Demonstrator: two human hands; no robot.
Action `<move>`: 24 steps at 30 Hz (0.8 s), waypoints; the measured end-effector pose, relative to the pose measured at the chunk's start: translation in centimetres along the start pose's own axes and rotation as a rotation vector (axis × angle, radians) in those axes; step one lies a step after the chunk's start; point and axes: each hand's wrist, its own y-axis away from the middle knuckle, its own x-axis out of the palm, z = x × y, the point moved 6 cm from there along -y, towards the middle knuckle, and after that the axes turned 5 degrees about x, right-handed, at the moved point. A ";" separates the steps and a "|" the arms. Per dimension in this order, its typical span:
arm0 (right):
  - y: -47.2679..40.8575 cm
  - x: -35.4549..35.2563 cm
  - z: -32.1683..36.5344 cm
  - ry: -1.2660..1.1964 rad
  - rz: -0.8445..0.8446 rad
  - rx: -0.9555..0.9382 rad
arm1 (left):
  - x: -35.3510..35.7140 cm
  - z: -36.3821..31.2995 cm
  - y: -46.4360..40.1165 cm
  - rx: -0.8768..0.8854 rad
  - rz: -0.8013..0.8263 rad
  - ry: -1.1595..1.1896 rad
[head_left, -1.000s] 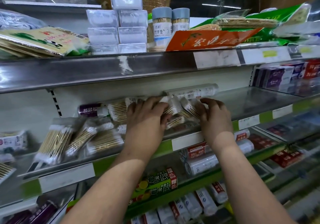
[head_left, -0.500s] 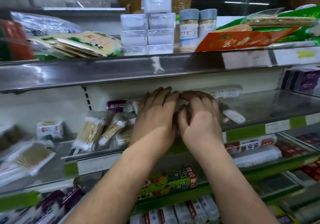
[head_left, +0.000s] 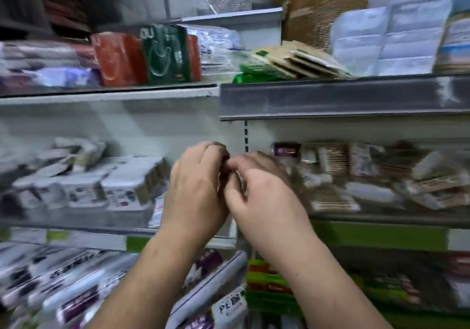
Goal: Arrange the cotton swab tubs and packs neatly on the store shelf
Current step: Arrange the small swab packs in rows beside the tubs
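The left hand (head_left: 197, 191) and right hand (head_left: 264, 196) are pressed together with fingers curled, but motion blur hides whether anything is caught between them, so I cannot tell. Best to steady and square any bundle before setting it down. The cotton swab packs (head_left: 338, 173) lie jumbled on the shelf (head_left: 381, 220) just right of the hands, clear wrappers over tan sticks

The picture is badly blurred, so little print can be read. On the top shelf, left of centre, a dark green box (head_left: 166, 53) shows large pale letters that look like "OU" near its upper edge. At the near bottom, just right of centre, a white pack (head_left: 232, 305) carries dark letters that seem to begin "PE". The remaining labels are smeared past reading.
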 end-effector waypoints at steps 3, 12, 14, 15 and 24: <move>-0.4 3.4 2.4 -0.061 0.016 -0.007 | -1.0 4.5 0.8 -0.083 0.031 -0.025; -3.4 15.1 0.5 0.107 0.368 0.371 | 2.0 15.8 5.6 -0.463 0.567 0.026; -4.5 17.1 0.0 0.068 0.388 0.472 | 2.8 17.3 6.6 -0.466 0.668 0.080; -4.9 17.3 -0.7 0.049 0.387 0.509 | 3.3 17.1 6.7 -0.436 0.709 0.050; -8.2 18.9 -2.1 0.114 0.313 0.541 | 4.0 18.4 5.3 -0.236 0.790 -0.034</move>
